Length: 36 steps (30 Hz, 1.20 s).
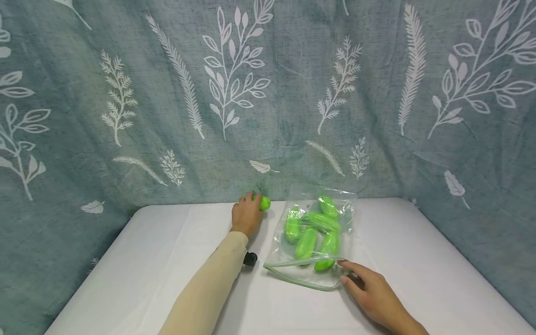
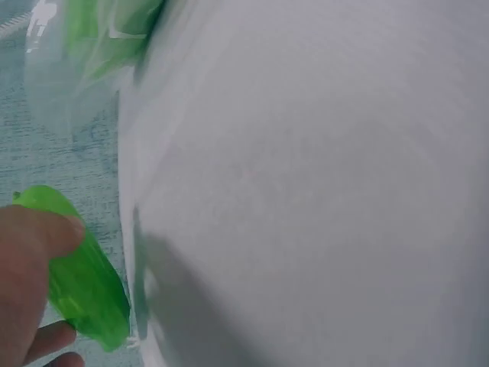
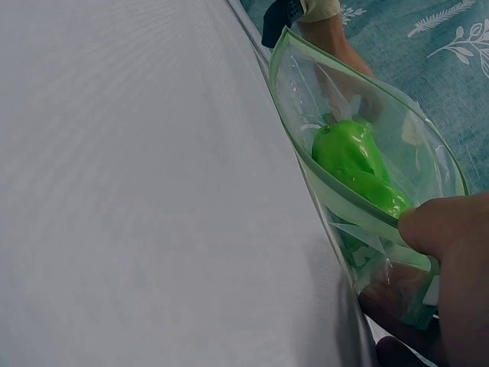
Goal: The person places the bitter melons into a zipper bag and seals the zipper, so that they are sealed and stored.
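At the far edge of the table, my left hand (image 1: 247,215) grips a bright green, cucumber-shaped vegetable (image 1: 264,203). In the left wrist view the thumb lies across this vegetable (image 2: 93,294), with fingertips on its other side. To the right lies a clear zip bag (image 1: 293,282) with a green-edged mouth facing me, standing partly open. Several similar green vegetables (image 1: 306,244) lie inside it. My right hand (image 1: 372,291) pinches the right corner of the bag's mouth, thumb over the rim (image 3: 367,205) in the right wrist view; its other fingers are partly hidden.
A white cloth covers the table (image 1: 125,270). Behind and beside it hangs a green-grey curtain (image 1: 284,93) with white leaf prints. A small black device (image 1: 250,259) sits at the left wrist, just left of the bag's mouth.
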Motion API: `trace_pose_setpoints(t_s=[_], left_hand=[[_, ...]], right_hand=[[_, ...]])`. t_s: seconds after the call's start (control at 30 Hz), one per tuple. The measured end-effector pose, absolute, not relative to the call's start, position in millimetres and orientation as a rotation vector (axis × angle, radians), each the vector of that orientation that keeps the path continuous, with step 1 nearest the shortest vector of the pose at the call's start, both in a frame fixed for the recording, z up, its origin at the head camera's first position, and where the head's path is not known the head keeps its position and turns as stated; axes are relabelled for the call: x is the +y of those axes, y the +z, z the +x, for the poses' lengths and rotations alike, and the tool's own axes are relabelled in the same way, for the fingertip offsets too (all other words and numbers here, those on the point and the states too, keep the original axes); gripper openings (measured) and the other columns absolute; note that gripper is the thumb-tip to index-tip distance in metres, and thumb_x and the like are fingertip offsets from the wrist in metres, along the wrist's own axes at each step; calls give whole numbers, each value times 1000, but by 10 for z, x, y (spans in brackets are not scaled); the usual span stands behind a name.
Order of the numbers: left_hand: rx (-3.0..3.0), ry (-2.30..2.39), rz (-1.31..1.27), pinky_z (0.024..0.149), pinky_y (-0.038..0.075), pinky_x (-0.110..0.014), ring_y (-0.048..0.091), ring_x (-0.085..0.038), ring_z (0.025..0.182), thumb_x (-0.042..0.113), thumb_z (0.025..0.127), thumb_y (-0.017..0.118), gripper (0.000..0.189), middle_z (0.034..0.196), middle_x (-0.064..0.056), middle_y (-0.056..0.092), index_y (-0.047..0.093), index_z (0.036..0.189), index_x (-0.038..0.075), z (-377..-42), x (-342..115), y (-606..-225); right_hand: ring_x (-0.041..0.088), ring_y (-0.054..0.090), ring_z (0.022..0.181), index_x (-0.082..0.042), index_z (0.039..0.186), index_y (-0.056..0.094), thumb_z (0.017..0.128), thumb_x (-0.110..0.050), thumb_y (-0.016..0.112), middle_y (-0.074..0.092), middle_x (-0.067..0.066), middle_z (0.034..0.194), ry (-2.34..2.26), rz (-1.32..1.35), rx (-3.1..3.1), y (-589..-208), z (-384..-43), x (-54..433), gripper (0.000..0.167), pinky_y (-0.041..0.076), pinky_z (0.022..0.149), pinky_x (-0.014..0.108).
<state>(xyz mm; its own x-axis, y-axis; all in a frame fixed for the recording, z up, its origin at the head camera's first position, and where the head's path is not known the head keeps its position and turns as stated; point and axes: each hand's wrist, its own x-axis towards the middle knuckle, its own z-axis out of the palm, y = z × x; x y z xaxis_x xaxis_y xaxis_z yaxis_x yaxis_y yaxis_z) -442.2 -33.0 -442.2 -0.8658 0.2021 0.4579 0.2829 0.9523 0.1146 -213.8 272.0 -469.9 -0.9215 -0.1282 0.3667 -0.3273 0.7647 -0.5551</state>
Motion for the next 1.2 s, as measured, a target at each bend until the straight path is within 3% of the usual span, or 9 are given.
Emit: trace_pose_setpoints(t_s=[0.17, 0.43, 0.63, 1.2], left_hand=[[-2596, -302, -344, 77, 55, -45, 65, -30, 97, 30, 90, 75, 49, 128, -5, 61, 56, 133, 13, -4354, -370, -4375], [-2512, -383, -371, 70, 56, -43, 68, -27, 87, 31, 91, 72, 48, 113, -7, 67, 57, 130, 8, -4260, -450, -4386], [-2431, -413, -408, 67, 56, -45, 68, -30, 85, 25, 90, 71, 50, 116, -14, 67, 55, 134, 6, -4205, -530, -4405], [-2491, -636, -417, 57, 52, -40, 65, -27, 75, 27, 94, 64, 60, 125, -15, 58, 45, 151, 20, -4031, -526, -4399]], right_hand=[[21, 60, 121, -20, 132, 65, 98, -29, 67, 64, -4, 132, 915, 349, -2660, -4698, -2138, 2724, 36, 49, 98, 47], [24, 60, 121, -18, 132, 65, 97, -28, 68, 65, -2, 132, 899, 375, -2640, -4693, -2156, 2733, 36, 50, 96, 48], [24, 60, 121, -18, 132, 65, 97, -28, 67, 65, -2, 132, 887, 373, -2644, -4711, -2158, 2733, 36, 50, 96, 49], [22, 61, 117, -19, 133, 65, 98, -28, 67, 65, -2, 130, 891, 372, -2641, -4716, -2151, 2735, 37, 51, 94, 48]])
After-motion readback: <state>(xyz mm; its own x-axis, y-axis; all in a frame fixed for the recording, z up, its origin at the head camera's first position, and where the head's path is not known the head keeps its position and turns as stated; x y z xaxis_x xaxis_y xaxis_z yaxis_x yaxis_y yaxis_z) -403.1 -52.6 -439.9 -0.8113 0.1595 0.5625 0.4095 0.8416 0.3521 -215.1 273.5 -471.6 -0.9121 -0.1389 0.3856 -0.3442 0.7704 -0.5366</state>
